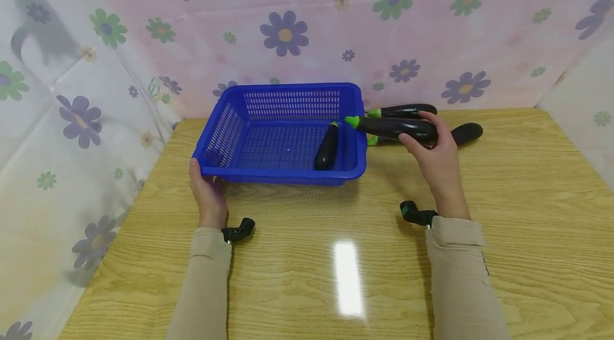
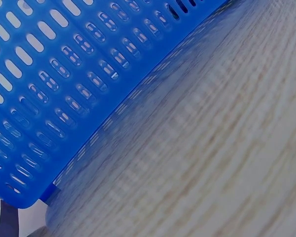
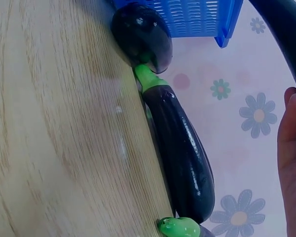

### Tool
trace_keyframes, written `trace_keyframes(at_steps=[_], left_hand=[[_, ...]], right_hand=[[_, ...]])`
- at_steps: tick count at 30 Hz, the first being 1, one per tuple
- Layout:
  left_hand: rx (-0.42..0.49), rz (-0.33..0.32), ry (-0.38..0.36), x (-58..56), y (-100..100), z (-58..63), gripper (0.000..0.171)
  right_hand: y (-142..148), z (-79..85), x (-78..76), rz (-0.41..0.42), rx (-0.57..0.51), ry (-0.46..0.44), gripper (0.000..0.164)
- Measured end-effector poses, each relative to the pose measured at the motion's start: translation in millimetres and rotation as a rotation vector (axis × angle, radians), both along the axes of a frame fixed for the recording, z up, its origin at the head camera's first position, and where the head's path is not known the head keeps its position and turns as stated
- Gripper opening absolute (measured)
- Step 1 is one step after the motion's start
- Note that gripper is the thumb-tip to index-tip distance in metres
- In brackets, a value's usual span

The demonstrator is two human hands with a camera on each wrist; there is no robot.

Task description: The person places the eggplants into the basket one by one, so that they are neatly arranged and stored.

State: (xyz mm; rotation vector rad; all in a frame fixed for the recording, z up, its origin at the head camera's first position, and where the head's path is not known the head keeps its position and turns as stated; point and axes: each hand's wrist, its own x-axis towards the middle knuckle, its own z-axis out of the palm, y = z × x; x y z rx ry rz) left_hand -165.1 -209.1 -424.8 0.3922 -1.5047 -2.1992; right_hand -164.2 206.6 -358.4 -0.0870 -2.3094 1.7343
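My left hand [image 1: 207, 193] grips the front left corner of a blue plastic basket [image 1: 278, 173], thumb at the rim. Inside, toward the basket's right end, lies one dark eggplant [image 1: 327, 148]. My right hand [image 1: 438, 161] holds another eggplant [image 1: 395, 128] between thumb and fingers, its green stem end over the basket's right rim. In the right wrist view that held eggplant [image 3: 283, 34] runs along the upper right edge, with part of the hand [image 3: 291, 143] below it. The left wrist view shows the basket's slotted side [image 2: 84, 84] close over the wood.
On the wooden table [image 1: 288, 255], right of the basket, lie more eggplants: one at the back [image 1: 408, 110], one reaching out right of my hand [image 1: 467, 133]. A flowered cloth [image 1: 326, 20] hangs behind the table. Small black devices [image 1: 416, 214] sit on both wrists.
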Motion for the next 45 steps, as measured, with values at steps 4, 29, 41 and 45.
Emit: trace_keyframes(at_steps=[4, 29, 41, 45], left_hand=[[-0.007, -0.008, -0.003, -0.3, 0.1, 0.5, 0.049], [-0.005, -0.002, -0.006, -0.3, 0.0, -0.2, 0.047], [0.023, -0.006, 0.021, -1.7, 0.7, 0.4, 0.048], [0.028, -0.005, 0.031, -1.3, 0.3, -1.0, 0.048]], right_hand=[[0.4, -2.3, -2.1, 0.011, 0.012, 0.003, 0.061], [-2.9, -27.4, -14.0, 0.111, 0.145, -0.071, 0.054], [-12.6, -41.6, -21.2, 0.181, 0.206, -0.193, 0.071], [-12.2, -38.4, -18.1, 0.168, 0.208, -0.201, 0.071]])
